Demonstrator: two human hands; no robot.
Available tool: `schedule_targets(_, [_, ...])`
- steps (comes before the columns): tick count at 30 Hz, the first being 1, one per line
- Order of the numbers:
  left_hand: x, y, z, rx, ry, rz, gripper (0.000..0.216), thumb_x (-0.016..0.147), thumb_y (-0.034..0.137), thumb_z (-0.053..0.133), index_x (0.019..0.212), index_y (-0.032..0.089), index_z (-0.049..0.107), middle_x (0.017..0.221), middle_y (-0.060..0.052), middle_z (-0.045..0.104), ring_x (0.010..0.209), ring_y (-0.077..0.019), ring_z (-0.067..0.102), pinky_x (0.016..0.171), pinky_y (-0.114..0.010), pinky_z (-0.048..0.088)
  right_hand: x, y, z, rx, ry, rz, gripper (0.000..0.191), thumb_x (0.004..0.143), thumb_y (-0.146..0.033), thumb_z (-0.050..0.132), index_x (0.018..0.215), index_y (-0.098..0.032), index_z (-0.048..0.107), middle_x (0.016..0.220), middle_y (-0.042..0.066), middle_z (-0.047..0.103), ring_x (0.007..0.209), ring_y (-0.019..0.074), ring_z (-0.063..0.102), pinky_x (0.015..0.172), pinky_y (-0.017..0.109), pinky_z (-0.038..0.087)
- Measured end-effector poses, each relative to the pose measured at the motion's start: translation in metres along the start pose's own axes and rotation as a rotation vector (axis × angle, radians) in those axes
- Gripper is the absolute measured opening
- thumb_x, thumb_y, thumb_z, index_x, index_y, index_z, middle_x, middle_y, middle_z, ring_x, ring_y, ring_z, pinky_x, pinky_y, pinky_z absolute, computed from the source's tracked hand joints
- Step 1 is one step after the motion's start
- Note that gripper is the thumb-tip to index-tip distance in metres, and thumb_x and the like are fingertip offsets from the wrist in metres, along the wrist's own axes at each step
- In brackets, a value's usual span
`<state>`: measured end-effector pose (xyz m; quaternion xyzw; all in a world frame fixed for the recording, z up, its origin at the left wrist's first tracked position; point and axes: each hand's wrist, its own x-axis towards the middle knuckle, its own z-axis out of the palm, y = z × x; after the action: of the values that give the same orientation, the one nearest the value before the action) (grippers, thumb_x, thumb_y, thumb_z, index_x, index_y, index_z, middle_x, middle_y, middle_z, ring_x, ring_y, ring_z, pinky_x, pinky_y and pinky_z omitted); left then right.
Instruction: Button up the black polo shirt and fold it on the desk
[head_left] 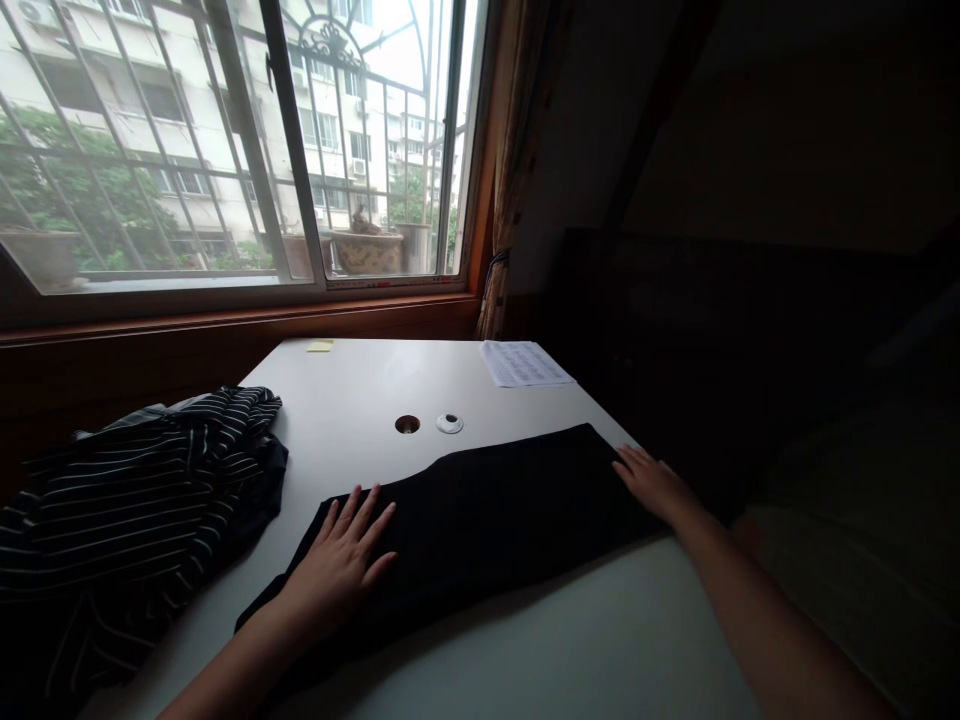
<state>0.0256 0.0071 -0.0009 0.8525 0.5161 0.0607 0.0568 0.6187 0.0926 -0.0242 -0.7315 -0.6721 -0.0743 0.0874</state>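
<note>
A black garment (pixel 502 505), by its outline trousers folded lengthwise, lies flat across the white table. My left hand (pixel 341 550) rests palm down on its left end, fingers spread. At the opposite end my right hand (pixel 651 480) lies over the garment's right edge with its fingers stretched out, and part of that edge is hidden under it. Neither hand grips anything. The cloth looks mostly smooth, though its dark colour hides any folds.
A heap of dark striped clothes (pixel 150 500) covers the table's left side. Beyond the garment are a round cable hole (pixel 407 425) and a white round cap (pixel 450 424). Printed sheets (pixel 525 364) and a yellow note (pixel 320 346) lie near the far edge, below a barred window (pixel 360 150).
</note>
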Motion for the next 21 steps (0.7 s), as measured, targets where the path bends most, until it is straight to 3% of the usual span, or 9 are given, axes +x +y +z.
schedule_targets(3, [-0.003, 0.010, -0.017, -0.028, -0.016, 0.090, 0.058, 0.100, 0.060, 0.034, 0.152, 0.035, 0.031, 0.163, -0.004, 0.013, 0.149, -0.0394, 0.008, 0.114, -0.070, 0.016, -0.011, 0.016, 0.003, -0.011, 0.085, 0.023, 0.055, 0.094, -0.038, 0.029, 0.135, -0.014, 0.058, 0.144, 0.016, 0.053, 0.137, 0.0326, 0.045, 0.109, 0.055, 0.040])
schedule_targets(5, [-0.007, 0.023, -0.029, -0.059, -0.060, 0.201, 0.056, 0.101, 0.058, 0.035, 0.152, 0.036, 0.030, 0.163, -0.003, 0.015, 0.149, -0.0384, 0.009, 0.114, -0.071, 0.016, -0.019, 0.011, 0.005, -0.009, 0.130, -0.008, 0.053, 0.095, -0.037, 0.031, 0.136, -0.015, 0.057, 0.147, 0.014, 0.051, 0.139, 0.0290, 0.043, 0.113, 0.048, 0.037])
schedule_targets(9, [-0.012, 0.059, -0.039, -0.109, -0.212, 0.428, 0.070, 0.096, 0.053, 0.051, 0.156, 0.033, 0.020, 0.162, -0.005, 0.014, 0.148, -0.0344, 0.018, 0.117, -0.064, 0.020, -0.041, -0.040, -0.004, 0.076, 0.147, -0.182, 0.056, 0.098, -0.046, 0.033, 0.146, -0.020, 0.045, 0.157, 0.010, 0.038, 0.145, 0.0287, 0.034, 0.116, 0.050, 0.034])
schedule_targets(13, [-0.013, 0.079, -0.025, -0.071, -0.249, 0.445, 0.084, 0.092, 0.030, 0.059, 0.158, 0.027, 0.007, 0.162, -0.006, 0.013, 0.149, -0.0320, 0.017, 0.120, -0.059, 0.021, -0.067, -0.104, -0.019, 0.198, -0.070, -0.385, 0.060, 0.101, -0.052, 0.031, 0.156, -0.029, 0.026, 0.162, 0.004, 0.026, 0.149, 0.0253, 0.024, 0.119, 0.052, 0.025])
schedule_targets(15, [-0.015, 0.079, -0.015, -0.045, -0.226, 0.439, 0.080, 0.094, 0.019, 0.052, 0.158, 0.028, 0.004, 0.162, -0.005, 0.012, 0.149, -0.0307, 0.017, 0.120, -0.059, 0.021, -0.076, -0.115, -0.021, 0.208, -0.136, -0.407, 0.061, 0.100, -0.054, 0.032, 0.156, -0.031, 0.023, 0.162, 0.003, 0.024, 0.149, 0.0246, 0.022, 0.121, 0.051, 0.022])
schedule_targets(18, [-0.018, 0.074, -0.006, -0.017, -0.176, 0.450, 0.077, 0.097, 0.018, 0.048, 0.157, 0.031, 0.001, 0.162, -0.003, 0.010, 0.149, -0.0307, 0.016, 0.120, -0.060, 0.020, -0.080, -0.095, -0.016, 0.172, -0.155, -0.350, 0.063, 0.100, -0.057, 0.031, 0.157, -0.033, 0.019, 0.163, 0.000, 0.021, 0.150, 0.0243, 0.020, 0.122, 0.050, 0.019])
schedule_targets(21, [-0.022, 0.070, -0.005, -0.015, -0.149, 0.458, 0.075, 0.099, 0.031, 0.049, 0.157, 0.033, 0.001, 0.162, -0.003, 0.010, 0.149, -0.0321, 0.016, 0.119, -0.061, 0.021, -0.079, -0.048, -0.009, 0.111, -0.149, -0.253, 0.065, 0.099, -0.058, 0.028, 0.158, -0.032, 0.016, 0.164, 0.000, 0.019, 0.150, 0.0237, 0.019, 0.122, 0.050, 0.018])
